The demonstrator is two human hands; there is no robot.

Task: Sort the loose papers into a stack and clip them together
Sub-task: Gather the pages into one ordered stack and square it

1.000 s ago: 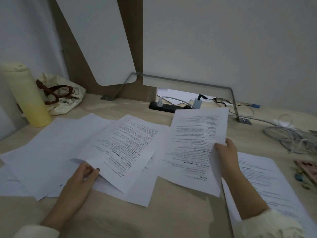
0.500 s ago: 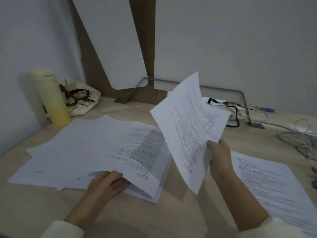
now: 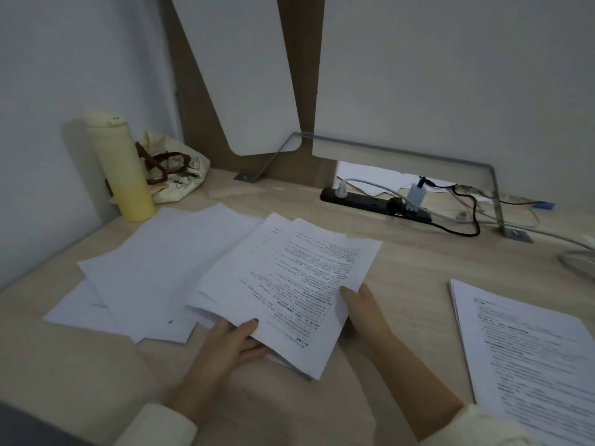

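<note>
A small pile of printed sheets lies in the middle of the wooden desk. My left hand grips its near edge, thumb on top and fingers underneath. My right hand holds the pile's right edge. To the left, several blank white sheets lie fanned out and overlapping on the desk. A separate stack of printed papers rests at the right. No clip is visible.
A pale yellow bottle and a cloth bag stand at the back left. A black power strip with plugs and cables runs along the back, under a metal bracket. More cables lie at the far right edge.
My right hand brought the lifted printed sheet down and leftward onto the sheets held by my left hand. The view has shifted left.
</note>
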